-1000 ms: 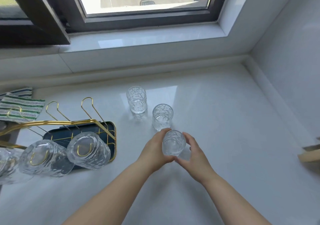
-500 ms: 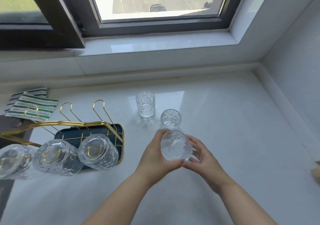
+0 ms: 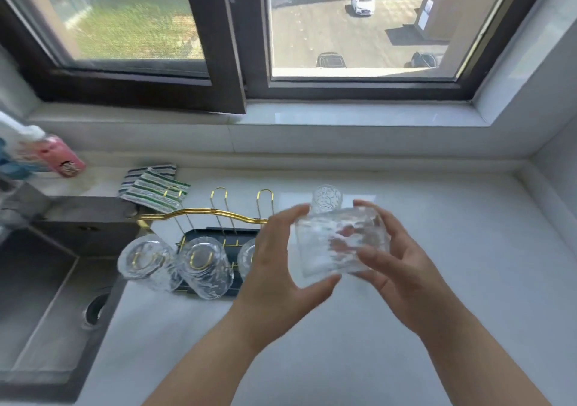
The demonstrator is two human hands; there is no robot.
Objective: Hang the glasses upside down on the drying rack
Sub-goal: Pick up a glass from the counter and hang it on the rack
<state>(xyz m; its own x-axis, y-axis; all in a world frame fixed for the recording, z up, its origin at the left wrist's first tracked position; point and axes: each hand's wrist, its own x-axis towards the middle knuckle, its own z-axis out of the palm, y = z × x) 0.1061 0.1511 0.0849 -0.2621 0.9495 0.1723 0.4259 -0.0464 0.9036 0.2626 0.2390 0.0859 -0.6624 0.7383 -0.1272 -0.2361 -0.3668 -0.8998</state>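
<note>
A clear textured glass is lifted above the white counter, tilted on its side and blurred, held between my left hand and my right hand. Behind it another glass stands upright on the counter. To the left is the gold wire drying rack on a dark tray. Three glasses hang upside down on its near hooks: one at the left, one in the middle, and one partly hidden by my left hand. Three far hooks are bare.
A steel sink lies at the left with its drain. A striped cloth is behind the rack, a pink bottle further left. The window sill and a wall bound the counter at the back and right.
Both hands have raised the glass off the counter and tipped it sideways. The camera has lifted, so the sink, the bottle and more of the window now show.
</note>
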